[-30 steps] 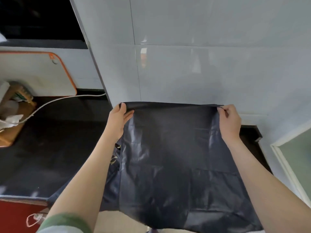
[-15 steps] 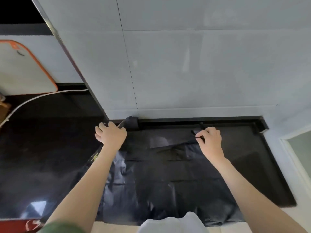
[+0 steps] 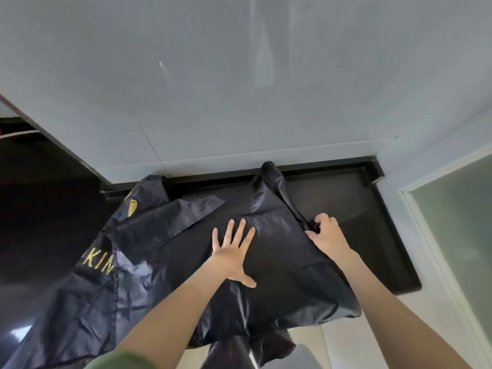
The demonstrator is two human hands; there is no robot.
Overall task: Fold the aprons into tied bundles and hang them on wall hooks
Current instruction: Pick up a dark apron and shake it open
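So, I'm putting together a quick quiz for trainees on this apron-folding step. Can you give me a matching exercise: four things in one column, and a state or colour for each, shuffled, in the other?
Things:
1. left hand
2. right hand
3. lettering
4. sleeve

States or colours:
a. gold
b. curled round the right edge of the apron
c. green
d. flat on the apron, fingers spread

Pairs: 1-d, 2-b, 3-a, 4-c
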